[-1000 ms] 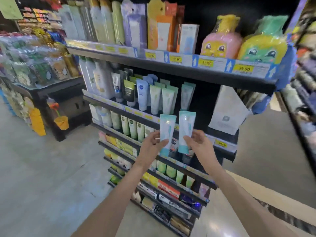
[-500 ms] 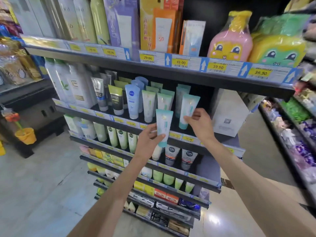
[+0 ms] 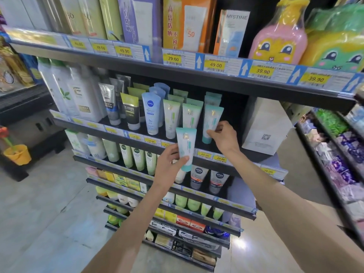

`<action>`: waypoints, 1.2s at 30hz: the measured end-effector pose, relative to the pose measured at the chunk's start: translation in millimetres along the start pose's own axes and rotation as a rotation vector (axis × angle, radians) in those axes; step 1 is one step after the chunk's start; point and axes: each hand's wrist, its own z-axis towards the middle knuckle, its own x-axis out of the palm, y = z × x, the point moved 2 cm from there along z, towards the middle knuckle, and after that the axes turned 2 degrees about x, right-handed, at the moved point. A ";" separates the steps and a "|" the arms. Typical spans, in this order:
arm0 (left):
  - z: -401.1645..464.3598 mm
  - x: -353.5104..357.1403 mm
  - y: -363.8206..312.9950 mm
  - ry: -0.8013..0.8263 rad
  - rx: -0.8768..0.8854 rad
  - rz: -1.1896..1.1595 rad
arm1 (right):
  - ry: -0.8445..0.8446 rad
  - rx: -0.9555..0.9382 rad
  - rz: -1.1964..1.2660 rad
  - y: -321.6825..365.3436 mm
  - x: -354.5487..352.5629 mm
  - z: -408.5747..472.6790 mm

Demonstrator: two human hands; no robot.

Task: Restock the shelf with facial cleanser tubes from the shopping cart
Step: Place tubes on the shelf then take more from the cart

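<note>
A teal-capped facial cleanser tube (image 3: 212,123) stands cap-down at the front of the second shelf (image 3: 254,154), pinched low by the right hand (image 3: 223,137). At its 7 o'clock, the left hand (image 3: 169,164) grips a matching second tube (image 3: 186,147) before the shelf's yellow price tags (image 3: 204,155), a white box (image 3: 265,126) at 3 o'clock.

The left hand (image 3: 171,164) covers the lower side of its teal tube (image 3: 186,147), and the price tags (image 3: 211,156) behind are partly hidden. The bottom edge crops both forearms. Small print on the white box (image 3: 265,127) is unreadable.
</note>
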 end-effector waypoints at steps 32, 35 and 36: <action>-3.7 17.0 -30.7 0.096 0.073 -0.016 | 0.261 -0.230 0.211 28.3 -25.1 -70.2; -3.2 25.3 -35.2 0.131 0.101 -0.008 | 0.224 -0.201 0.230 29.2 -28.3 -71.3; -3.1 25.9 -35.2 0.134 0.103 -0.012 | 0.220 -0.190 0.265 30.8 -30.5 -71.5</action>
